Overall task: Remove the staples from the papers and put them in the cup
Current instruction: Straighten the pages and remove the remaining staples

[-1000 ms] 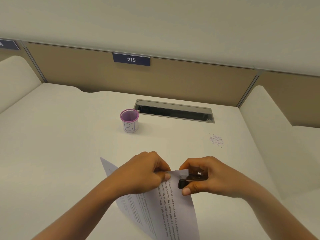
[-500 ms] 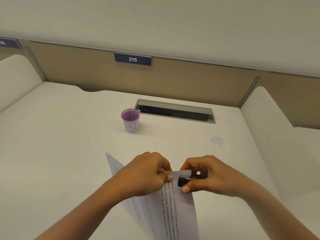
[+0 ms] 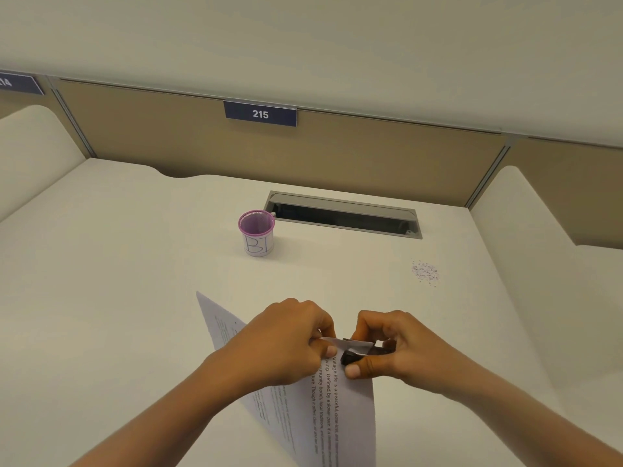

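Printed papers (image 3: 337,409), nearer the viewer than the cup (image 3: 257,232). The left hand (image 3: 286,342) pinches their top corner; the right hand (image 3: 394,348), fingers curled, clamps a black staple remover (image 3: 357,354) onto that corner. Right of the cup lie scattered specks (image 3: 425,272); just behind it, a cable slot (image 3: 344,214).

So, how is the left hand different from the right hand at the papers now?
The left hand pinches the papers at their top corner; the right hand grips a dark staple remover set on that corner. The left hand holds no tool; the right hand does. Both are curled, close together, nearer the camera than the cup.
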A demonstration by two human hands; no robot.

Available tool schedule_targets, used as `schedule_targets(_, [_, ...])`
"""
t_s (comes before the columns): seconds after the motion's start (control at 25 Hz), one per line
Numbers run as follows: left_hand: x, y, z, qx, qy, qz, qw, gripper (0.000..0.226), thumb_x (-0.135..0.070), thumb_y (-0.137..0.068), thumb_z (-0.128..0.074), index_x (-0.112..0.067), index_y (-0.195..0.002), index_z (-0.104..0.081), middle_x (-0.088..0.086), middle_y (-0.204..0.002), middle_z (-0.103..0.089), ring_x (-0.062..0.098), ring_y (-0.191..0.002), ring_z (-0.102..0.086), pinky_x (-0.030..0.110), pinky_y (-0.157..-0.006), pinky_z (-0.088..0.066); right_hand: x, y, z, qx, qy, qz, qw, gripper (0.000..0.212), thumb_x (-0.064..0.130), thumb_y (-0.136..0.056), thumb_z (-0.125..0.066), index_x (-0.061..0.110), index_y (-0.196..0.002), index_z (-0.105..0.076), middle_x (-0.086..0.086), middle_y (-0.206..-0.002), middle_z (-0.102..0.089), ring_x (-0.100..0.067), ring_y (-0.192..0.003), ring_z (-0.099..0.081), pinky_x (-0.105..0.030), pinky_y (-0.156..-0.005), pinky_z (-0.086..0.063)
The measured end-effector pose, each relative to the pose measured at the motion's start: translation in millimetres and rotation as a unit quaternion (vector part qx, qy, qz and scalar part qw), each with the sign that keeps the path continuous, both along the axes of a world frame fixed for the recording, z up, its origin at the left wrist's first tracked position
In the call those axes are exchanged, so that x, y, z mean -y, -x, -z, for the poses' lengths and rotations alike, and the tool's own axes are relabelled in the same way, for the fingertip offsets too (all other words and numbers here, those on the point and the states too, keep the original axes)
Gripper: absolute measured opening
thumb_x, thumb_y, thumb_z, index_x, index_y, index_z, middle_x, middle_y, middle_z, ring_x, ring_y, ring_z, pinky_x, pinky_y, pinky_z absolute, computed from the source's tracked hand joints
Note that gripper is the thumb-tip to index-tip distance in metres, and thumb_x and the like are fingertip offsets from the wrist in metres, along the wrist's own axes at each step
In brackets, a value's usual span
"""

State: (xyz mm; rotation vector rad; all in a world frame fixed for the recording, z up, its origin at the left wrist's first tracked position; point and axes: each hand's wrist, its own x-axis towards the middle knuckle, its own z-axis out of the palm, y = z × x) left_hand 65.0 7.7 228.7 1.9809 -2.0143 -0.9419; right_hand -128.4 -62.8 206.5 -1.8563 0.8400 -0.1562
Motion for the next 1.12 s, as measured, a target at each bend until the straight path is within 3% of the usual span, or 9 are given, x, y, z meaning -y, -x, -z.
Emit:
schedule_targets(0.12, [4, -4, 3, -0.011, -0.02, -0.012, 1.0, 0.01, -0.035, -0.091, -0.059, -0.028, -0.094, -0.066, -0.004, -0.09, -0.073, 0.013, -0.077, -0.064, 0.019, -0.061, -0.043, 3, -3, 5, 0.019, -0.051, 0.003, 0.999, 0.019, 0.038, -0.076, -0.078, 0.023, -0.08, -0.066, 0.006, -0.083, -0.073, -0.007, -0.071, -0.064, -0.02, -0.059, -0.048])
schedule_targets(0.2, [7, -8, 4, -0.022, -0.033, -0.018, 0.999, 0.007, -0.035, -0.092, -0.059, -0.029, -0.09, -0.062, -0.003, -0.097, -0.075, 0.013, -0.079, -0.066, 0.018, -0.062, -0.044, 7, -3, 7, 0.027, -0.091, -0.001, 0.995, 0.026, 0.04, -0.077, -0.077, 0.023, -0.093, -0.068, 0.003, -0.09, -0.074, -0.009, -0.071, -0.064, -0.018, -0.052, -0.043])
schedule_targets(0.4, [10, -25, 1, -0.068, -0.047, -0.063, 0.995, 0.011, -0.035, -0.093, -0.059, -0.027, -0.095, -0.066, -0.004, -0.1, -0.075, 0.015, -0.088, -0.068, 0.024, -0.072, -0.048, 30, 9, 17, 0.109, -0.135, 0.096, 0.98, 0.042, 0.046, -0.071, -0.08, 0.024, -0.105, -0.071, -0.007, -0.101, -0.074, -0.021, -0.087, -0.07, -0.026, -0.063, -0.054])
schedule_targets(0.48, [12, -32, 0, -0.087, -0.045, -0.08, 0.992, 0.009, -0.033, -0.093, -0.059, -0.027, -0.091, -0.065, -0.009, -0.086, -0.075, 0.012, -0.081, -0.067, 0.024, -0.071, -0.049, 42, 16, 30, 0.114, -0.112, 0.161, 0.974, 0.041, 0.045, -0.069, -0.081, 0.024, -0.103, -0.073, -0.003, -0.098, -0.074, -0.02, -0.089, -0.07, -0.032, -0.071, -0.058])
schedule_targets(0.56, [13, -36, -1, -0.104, -0.039, -0.095, 0.989, 0.012, -0.032, -0.093, -0.059, -0.027, -0.085, -0.065, -0.014, -0.07, -0.071, 0.009, -0.072, -0.066, 0.024, -0.068, -0.049, 52, 20, 52, 0.077, -0.082, 0.216, 0.97, 0.032, 0.039, -0.069, -0.084, 0.027, -0.097, -0.075, 0.001, -0.093, -0.075, -0.017, -0.087, -0.07, -0.037, -0.078, -0.06])
schedule_targets(0.64, [14, -37, -2, -0.121, -0.036, -0.113, 0.986, 0.015, -0.032, -0.094, -0.058, -0.028, -0.081, -0.064, -0.012, -0.074, -0.074, 0.01, -0.073, -0.069, 0.028, -0.071, -0.053, 60, 18, 79, 0.031, -0.065, 0.257, 0.964, 0.023, 0.034, -0.069, -0.084, 0.029, -0.09, -0.076, 0.003, -0.09, -0.075, -0.018, -0.084, -0.07, -0.037, -0.079, -0.058])
schedule_targets(0.76, [16, -41, -2, -0.149, -0.023, -0.142, 0.978, 0.016, -0.031, -0.094, -0.057, -0.026, -0.082, -0.065, -0.007, -0.078, -0.078, 0.012, -0.073, -0.073, 0.035, -0.078, -0.058, 76, 11, 114, -0.033, -0.028, 0.287, 0.957, 0.025, 0.033, -0.07, -0.084, 0.026, -0.093, -0.075, 0.003, -0.093, -0.073, -0.016, -0.087, -0.065, -0.024, -0.071, -0.048])
schedule_targets(1.04, [9, -65, 1, -0.24, 0.004, -0.211, 0.948, 0.015, -0.026, -0.094, -0.06, -0.017, -0.084, -0.068, 0.002, -0.076, -0.078, 0.025, -0.071, -0.075, 0.046, -0.08, -0.057, 154, -25, 156, -0.196, 0.115, 0.234, 0.945, 0.038, 0.032, -0.077, -0.079, 0.009, -0.106, -0.069, -0.005, -0.094, -0.065, -0.023, -0.085, -0.061, -0.028, -0.072, -0.044])
schedule_targets(1.12, [5, -72, 2, -0.263, 0.004, -0.234, 0.936, 0.015, -0.024, -0.093, -0.061, -0.016, -0.082, -0.068, 0.007, -0.076, -0.078, 0.029, -0.07, -0.074, 0.043, -0.076, -0.056, 180, -39, 160, -0.237, 0.153, 0.222, 0.933, 0.043, 0.034, -0.079, -0.077, 0.009, -0.113, -0.065, -0.008, -0.104, -0.064, -0.025, -0.094, -0.062, -0.027, -0.081, -0.046])
